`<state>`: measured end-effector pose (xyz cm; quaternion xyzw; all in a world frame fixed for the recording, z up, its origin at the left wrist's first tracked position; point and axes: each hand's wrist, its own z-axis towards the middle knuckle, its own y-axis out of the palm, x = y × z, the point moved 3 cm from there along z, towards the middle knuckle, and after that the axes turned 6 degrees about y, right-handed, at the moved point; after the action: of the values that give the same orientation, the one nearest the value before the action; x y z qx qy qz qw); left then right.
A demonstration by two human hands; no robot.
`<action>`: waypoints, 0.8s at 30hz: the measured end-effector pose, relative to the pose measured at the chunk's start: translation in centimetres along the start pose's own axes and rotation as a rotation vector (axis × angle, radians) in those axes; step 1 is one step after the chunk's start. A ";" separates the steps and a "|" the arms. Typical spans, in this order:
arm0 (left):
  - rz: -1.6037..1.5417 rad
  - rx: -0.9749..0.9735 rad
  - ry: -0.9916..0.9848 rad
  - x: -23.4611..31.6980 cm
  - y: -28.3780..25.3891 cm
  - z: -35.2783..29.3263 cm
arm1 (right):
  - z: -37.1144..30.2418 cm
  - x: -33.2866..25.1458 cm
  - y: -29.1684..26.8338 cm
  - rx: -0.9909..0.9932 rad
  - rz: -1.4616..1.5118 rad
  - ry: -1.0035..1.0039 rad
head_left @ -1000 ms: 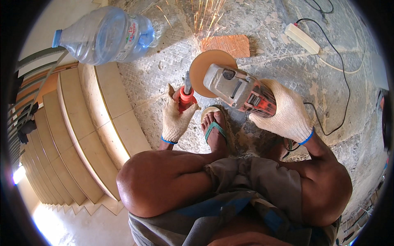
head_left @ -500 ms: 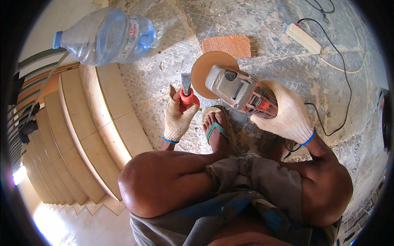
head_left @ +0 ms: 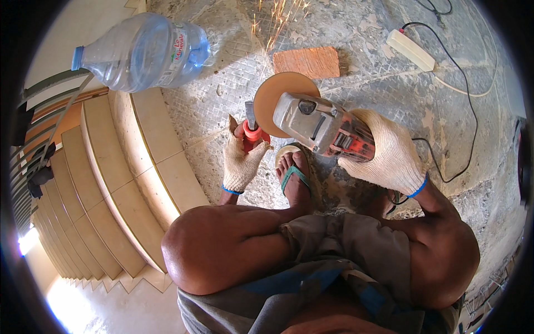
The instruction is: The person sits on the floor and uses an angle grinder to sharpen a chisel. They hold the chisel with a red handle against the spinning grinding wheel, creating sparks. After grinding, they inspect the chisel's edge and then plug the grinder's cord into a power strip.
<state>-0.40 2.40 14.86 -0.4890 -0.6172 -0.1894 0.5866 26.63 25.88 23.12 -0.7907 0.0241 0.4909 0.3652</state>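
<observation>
My gloved left hand (head_left: pixel 240 162) is closed around the red handle of a chisel (head_left: pixel 251 115), its flat steel blade pointing away from me. In my gloved right hand (head_left: pixel 386 153) is an angle grinder (head_left: pixel 322 127) with a grey head and a red body. The grinder's brown disc (head_left: pixel 283 104) meets the side of the chisel blade, and orange sparks (head_left: pixel 278 19) fly off toward the far side. Dark wear or a tear shows at a fingertip of the left glove.
Beyond the disc lies a reddish brick (head_left: pixel 306 62). A large clear water bottle (head_left: pixel 147 53) rests on its side at far left, above tiled stairs (head_left: pixel 119 167). A white power strip (head_left: pixel 410 50) and black cord (head_left: pixel 474 119) lie at right. My sandalled foot (head_left: pixel 295 178) is close below the disc.
The grinder has shifted slightly left, bringing its disc against the chisel blade. Sparks now shoot away past the brick; none showed before. My left hand has barely moved.
</observation>
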 end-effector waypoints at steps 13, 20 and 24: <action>-0.051 0.012 0.041 0.5 0.2 0.0 | 0.1 -0.2 0.0 0.008 -0.010 -0.020; -0.005 -0.014 0.058 0.8 0.1 0.0 | 0.2 -0.4 0.0 -0.001 -0.015 0.014; 0.021 -0.020 0.026 0.3 -0.1 0.0 | 0.1 -0.2 0.0 -0.007 -0.004 0.018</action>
<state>-0.41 2.49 15.12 -0.4986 -0.6024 -0.1956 0.5918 26.40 25.89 23.25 -0.7965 0.0242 0.4830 0.3629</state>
